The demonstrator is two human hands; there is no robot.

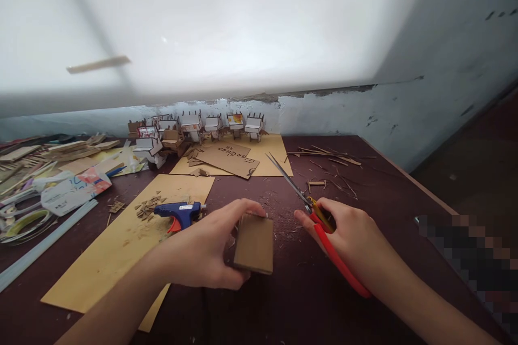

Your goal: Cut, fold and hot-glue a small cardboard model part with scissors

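Note:
Between the thumb and fingers of my left hand (214, 245) is a small brown cardboard block (254, 243), its flat face turned up toward me. My right hand (348, 229) grips a pair of scissors (342, 267) with red and yellow handles. The blades look closed and point up and to the left, above the table. Just beyond my left wrist a blue glue gun (181, 214) with an orange trigger lies on a yellow board (109, 264). Small cardboard scraps (149, 207) are scattered by its nozzle.
Several small cardboard models (194, 125) stand along the wall. Printed cardboard pieces (226, 156) rest on another yellow sheet (279, 145). Thin cardboard strips (327, 155) lie at the back right. Tape rolls (28, 226), glue sticks (48, 245) and cardboard offcuts (73, 151) crowd the left.

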